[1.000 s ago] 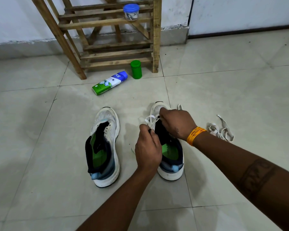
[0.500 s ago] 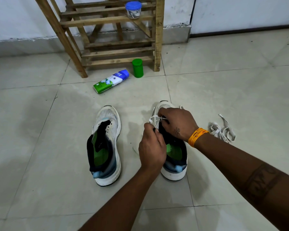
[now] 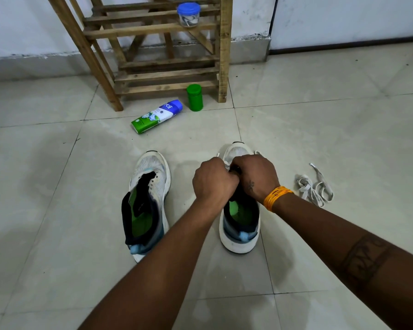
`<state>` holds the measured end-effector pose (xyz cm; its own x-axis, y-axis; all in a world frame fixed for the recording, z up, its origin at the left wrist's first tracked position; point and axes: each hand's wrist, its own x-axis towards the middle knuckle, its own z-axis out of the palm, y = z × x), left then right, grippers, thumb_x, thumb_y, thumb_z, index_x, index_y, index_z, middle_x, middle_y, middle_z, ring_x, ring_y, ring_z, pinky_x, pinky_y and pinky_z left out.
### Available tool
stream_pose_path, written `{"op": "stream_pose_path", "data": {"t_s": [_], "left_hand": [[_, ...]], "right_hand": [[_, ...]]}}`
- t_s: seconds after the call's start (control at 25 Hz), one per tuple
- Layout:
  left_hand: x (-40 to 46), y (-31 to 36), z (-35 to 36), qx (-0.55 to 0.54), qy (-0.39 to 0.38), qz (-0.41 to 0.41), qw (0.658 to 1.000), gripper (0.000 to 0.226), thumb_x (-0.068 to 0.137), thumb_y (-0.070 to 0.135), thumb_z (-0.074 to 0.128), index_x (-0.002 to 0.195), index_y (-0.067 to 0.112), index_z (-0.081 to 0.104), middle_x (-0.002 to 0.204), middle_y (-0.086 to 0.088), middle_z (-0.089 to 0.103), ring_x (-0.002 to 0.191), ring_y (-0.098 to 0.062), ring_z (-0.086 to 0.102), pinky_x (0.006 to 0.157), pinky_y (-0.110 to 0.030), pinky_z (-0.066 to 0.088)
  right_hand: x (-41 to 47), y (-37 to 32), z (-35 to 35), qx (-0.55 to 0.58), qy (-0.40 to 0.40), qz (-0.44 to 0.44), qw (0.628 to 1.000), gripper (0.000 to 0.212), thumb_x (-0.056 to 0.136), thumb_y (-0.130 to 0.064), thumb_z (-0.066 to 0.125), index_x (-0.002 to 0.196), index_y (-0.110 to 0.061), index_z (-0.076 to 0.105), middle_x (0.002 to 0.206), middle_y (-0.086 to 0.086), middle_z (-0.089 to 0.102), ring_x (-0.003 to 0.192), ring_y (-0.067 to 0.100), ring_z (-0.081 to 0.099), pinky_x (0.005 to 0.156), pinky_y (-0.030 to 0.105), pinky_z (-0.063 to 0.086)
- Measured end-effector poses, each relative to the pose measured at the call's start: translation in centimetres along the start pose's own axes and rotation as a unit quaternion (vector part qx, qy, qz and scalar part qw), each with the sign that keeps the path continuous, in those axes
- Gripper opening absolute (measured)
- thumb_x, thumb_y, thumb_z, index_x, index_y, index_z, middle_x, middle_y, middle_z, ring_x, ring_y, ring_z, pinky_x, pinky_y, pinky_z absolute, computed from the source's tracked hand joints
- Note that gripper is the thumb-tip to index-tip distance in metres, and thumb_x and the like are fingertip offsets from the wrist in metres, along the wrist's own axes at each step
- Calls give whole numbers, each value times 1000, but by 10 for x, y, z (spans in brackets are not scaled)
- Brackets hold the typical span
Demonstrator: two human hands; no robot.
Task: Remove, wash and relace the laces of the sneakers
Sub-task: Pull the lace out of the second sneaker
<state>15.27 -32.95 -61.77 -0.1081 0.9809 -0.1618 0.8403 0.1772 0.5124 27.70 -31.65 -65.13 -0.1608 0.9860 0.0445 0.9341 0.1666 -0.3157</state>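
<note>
I am looking down at the tiled floor [image 3: 320,129] and reading it from the left: the left sneaker [image 3: 150,201] is lying laceless, its long axis running near to far with the toe pointing away from me toward the wooden rack [image 3: 153,75]. Just right of it my left hand [image 3: 212,181] and right hand [image 3: 255,175] are meeting, knuckles touching, over the forward eyelets of the right sneaker [image 3: 240,225], which is lying parallel to its mate, heel near me, toe far. Both hands are curling closed around the white lace [image 3: 221,157]; only a short bit of it is showing past the knuckles, so I cannot tell which eyelet it is passing through. The work is sitting directly under the hands, neither one nearer than the other, and I am judging that the next pull should run along the shoe's axis or out to its sides. Further right, well apart from the shoe, the loose lace [image 3: 312,186] is lying bunched on the floor, closer to my right hand. Beyond, a lying tube [image 3: 156,116] and a green bottle [image 3: 194,97] are sitting near the rack.
</note>
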Motion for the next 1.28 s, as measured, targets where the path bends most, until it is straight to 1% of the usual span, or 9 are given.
{"op": "stream_pose_path", "data": {"t_s": [0.12, 0.24, 0.36, 0.52, 0.68, 0.8, 0.96, 1.12, 1.28], "left_hand": [[10, 1, -2, 9, -6, 6, 1000, 15, 79, 23, 63, 89, 14, 70, 92, -7, 70, 89, -34, 66, 64, -31, 42], [11, -3, -1, -58, -18, -18, 998, 25, 79, 17, 64, 101, 19, 77, 103, -4, 75, 98, -31, 69, 72, -29, 50], [11, -7, 2, -104, -13, -34, 994, 34, 81, 13, 62, 108, 25, 79, 116, 2, 75, 107, -27, 68, 78, -24, 47], [9, -11, 2, -143, 0, -50, 988, 35, 85, 12, 61, 111, 26, 79, 121, 5, 74, 110, -25, 68, 82, -23, 48], [9, -21, 1, -182, -23, -78, 980, 37, 80, 13, 58, 108, 27, 79, 123, 7, 73, 105, -25, 70, 89, -33, 58], [15, -27, 1, -190, -42, -80, 978, 22, 75, 22, 60, 85, 29, 78, 99, 7, 77, 86, -25, 74, 78, -38, 63], [35, -14, -6, -123, -20, 47, 991, 22, 82, 15, 64, 92, 26, 80, 96, 9, 77, 92, -13, 71, 83, -25, 54], [49, 5, -1, 72, -92, 134, 984, 23, 79, 13, 68, 94, 27, 79, 103, 3, 75, 97, -23, 69, 76, -28, 52], [52, 9, 2, 94, -67, 105, 988, 15, 76, 21, 72, 91, 22, 75, 98, 1, 73, 94, -26, 68, 73, -29, 52]], "right_hand": [[2, 2, 3, 53, 3, 43, 998, 35, 86, -37, 44, 95, -19, 72, 89, 6, 74, 90, 33, 66, 91, 49, 52], [1, 5, 8, 84, 9, 73, 994, 25, 87, -37, 53, 88, -17, 69, 85, 4, 73, 84, 32, 64, 73, 39, 53], [0, 6, 8, 119, 10, 78, 990, 29, 82, -44, 53, 84, -21, 71, 81, -1, 72, 80, 26, 65, 68, 35, 52], [1, 6, 6, 130, 53, 101, 985, 12, 85, -31, 64, 81, -21, 71, 74, -2, 69, 77, 25, 63, 63, 33, 46], [0, 31, -10, 206, 165, 245, 933, 17, 90, -31, 64, 101, -20, 72, 79, -4, 70, 84, 24, 66, 68, 29, 39], [-16, 24, -13, 255, 158, 222, 928, 27, 91, -46, 67, 104, -23, 70, 82, -7, 69, 84, 19, 65, 73, 31, 45], [-42, 0, 0, 225, 50, 153, 961, 33, 81, -48, 73, 108, -29, 70, 99, -7, 63, 89, 13, 60, 78, 30, 47], [-49, -4, 15, 178, 131, 155, 963, 19, 87, -33, 68, 104, -22, 70, 99, 0, 67, 92, 21, 64, 76, 34, 49], [-44, -3, 5, 248, 150, 185, 939, 21, 93, -43, 63, 90, -25, 73, 83, -10, 69, 81, 13, 64, 72, 31, 49]]}}
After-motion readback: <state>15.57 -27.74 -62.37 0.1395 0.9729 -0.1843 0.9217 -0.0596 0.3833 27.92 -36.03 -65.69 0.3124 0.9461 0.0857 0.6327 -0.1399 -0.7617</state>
